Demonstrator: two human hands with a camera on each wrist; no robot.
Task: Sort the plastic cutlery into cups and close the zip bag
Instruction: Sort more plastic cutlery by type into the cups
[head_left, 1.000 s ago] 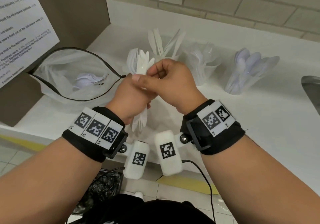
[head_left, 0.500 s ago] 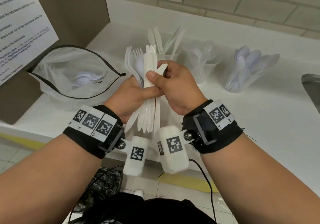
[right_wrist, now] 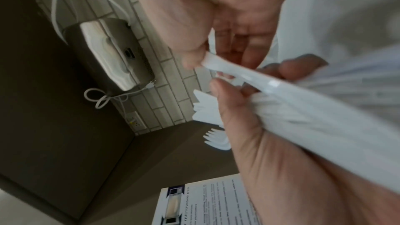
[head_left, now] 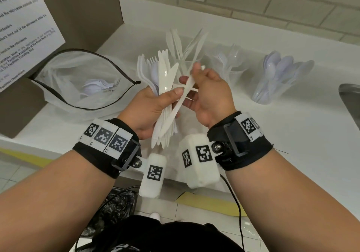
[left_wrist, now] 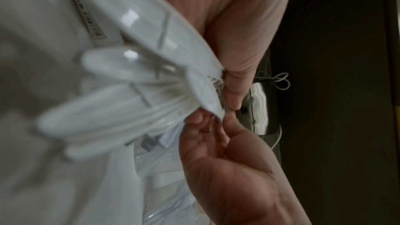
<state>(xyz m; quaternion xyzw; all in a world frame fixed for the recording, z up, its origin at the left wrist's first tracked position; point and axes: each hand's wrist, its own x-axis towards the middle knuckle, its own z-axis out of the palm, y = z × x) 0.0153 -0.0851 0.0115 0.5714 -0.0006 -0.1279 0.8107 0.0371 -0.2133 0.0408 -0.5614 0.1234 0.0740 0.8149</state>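
Observation:
My left hand (head_left: 153, 107) grips a bundle of white plastic cutlery (head_left: 165, 76), forks, knives and a spoon standing upright. My right hand (head_left: 206, 93) pinches one white knife (head_left: 190, 85), tilted across the bundle's right side. The zip bag (head_left: 81, 80) lies open at the left with some cutlery left inside (head_left: 97, 85). Three clear cups stand behind: knives (head_left: 187, 56), forks (head_left: 231, 64), spoons (head_left: 276, 80). The left wrist view shows the blurred bundle (left_wrist: 129, 100) close up. In the right wrist view the knife (right_wrist: 227, 67) sits between my right thumb and fingers.
The white counter (head_left: 272, 144) runs to a metal sink edge (head_left: 350, 99) at the right. A brown cabinet side with a paper notice (head_left: 23, 27) stands behind the bag. A tiled wall backs the cups. A metal dispenser (right_wrist: 112, 54) hangs above.
My right hand has let go of the whole bundle and now pinches a single knife, drawing it right and tilting it. The left hand keeps the bundle.

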